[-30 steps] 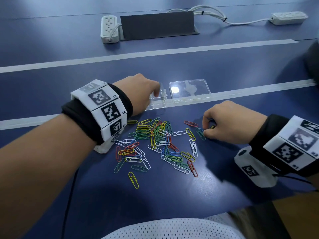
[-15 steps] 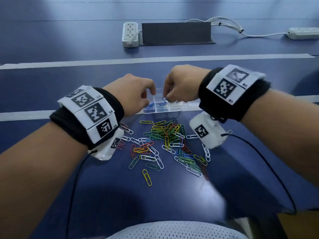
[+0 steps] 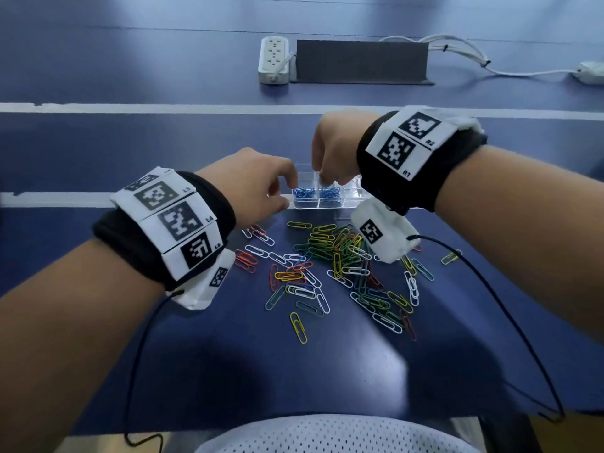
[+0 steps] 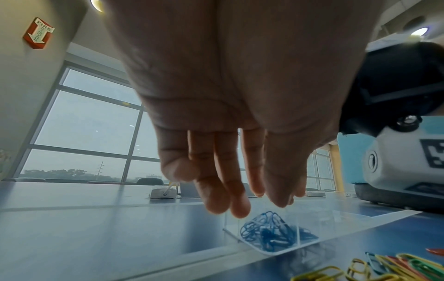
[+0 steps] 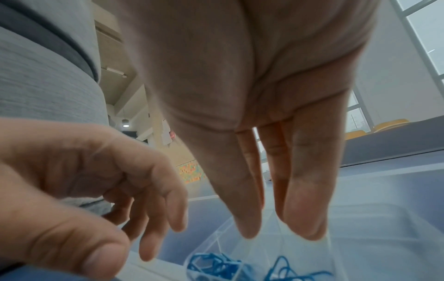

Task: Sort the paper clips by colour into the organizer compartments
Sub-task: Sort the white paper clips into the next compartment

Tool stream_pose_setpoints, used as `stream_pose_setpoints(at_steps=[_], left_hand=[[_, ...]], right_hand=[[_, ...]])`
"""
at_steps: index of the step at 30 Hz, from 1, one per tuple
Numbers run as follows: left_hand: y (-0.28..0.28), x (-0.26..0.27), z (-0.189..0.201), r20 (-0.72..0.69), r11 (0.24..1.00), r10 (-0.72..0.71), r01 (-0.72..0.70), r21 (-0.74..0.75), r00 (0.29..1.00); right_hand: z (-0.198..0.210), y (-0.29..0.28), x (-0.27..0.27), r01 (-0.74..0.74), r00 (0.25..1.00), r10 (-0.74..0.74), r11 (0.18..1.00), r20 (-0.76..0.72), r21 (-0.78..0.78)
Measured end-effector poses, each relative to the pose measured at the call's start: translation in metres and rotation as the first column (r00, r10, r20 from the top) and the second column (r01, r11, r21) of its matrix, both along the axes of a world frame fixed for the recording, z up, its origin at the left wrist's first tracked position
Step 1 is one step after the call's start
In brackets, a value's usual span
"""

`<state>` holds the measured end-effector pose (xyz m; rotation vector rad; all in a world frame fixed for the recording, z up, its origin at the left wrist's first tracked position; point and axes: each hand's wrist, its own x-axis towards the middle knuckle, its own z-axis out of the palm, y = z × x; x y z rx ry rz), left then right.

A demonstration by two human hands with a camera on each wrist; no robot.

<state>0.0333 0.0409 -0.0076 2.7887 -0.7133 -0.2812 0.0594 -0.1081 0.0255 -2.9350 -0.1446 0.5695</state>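
Head view first: the blue table point(image 3: 98, 322) carries everything, and at its middle sits the clear plastic organizer point(image 3: 351, 192), light and rigid, likely to skate if nudged, so it is best steadied at its near rim. Two of its left compartments hold blue paper clips point(image 3: 315, 193). Just in front of it lies the loose pile of paper clips point(image 3: 330, 256), yellow, green, red, white and a few blue, tangled across one another. These are thin bent wire, nearly weightless, springy and slick on the smooth top; I would judge they hook together easily, so each is best pinched at one rounded end and lifted clear of its neighbours.

Both forearms reach forward over the pile. The left hand point(image 3: 258, 183) hangs at the organizer's left end, fingers point(image 4: 230, 197) drooping loosely downward and holding nothing. The right hand point(image 3: 333, 148) is poised above the blue compartments, wrist raised, fingers point(image 5: 247, 214) pointing almost straight down with thumb and fingertips slightly apart; the right wrist view shows no clip between them.
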Motion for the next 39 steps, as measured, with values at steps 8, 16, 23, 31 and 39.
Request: stream_pose_setpoints(at_steps=[8,16,23,31,39], left_hand=[[-0.008,-0.012,0.004,-0.087,0.995,-0.094,0.097,0.038,0.992],[-0.021,-0.031,-0.001,-0.172,0.969,-0.142,0.172,0.175,0.975],[-0.025,-0.038,-0.011,-0.131,0.965,-0.060,0.091,0.245,0.990],[-0.013,-0.035,-0.002,-0.144,0.987,-0.051,0.072,0.145,0.988],[-0.013,-0.054,-0.001,-0.195,0.983,-0.160,0.174,0.056,0.968]], right_hand=[[0.001,-0.017,-0.027,-0.024,0.999,0.024,1.000,0.043,0.000],[-0.014,-0.014,-0.076,-0.346,0.936,0.350,0.934,-0.032,0.093],[-0.024,-0.016,-0.079,-0.396,0.914,0.402,0.913,-0.051,0.097],[-0.029,-0.039,-0.078,-0.360,0.924,0.370,0.927,-0.097,0.104],[-0.031,-0.054,-0.087,-0.420,0.896,0.431,0.901,-0.111,0.110]])
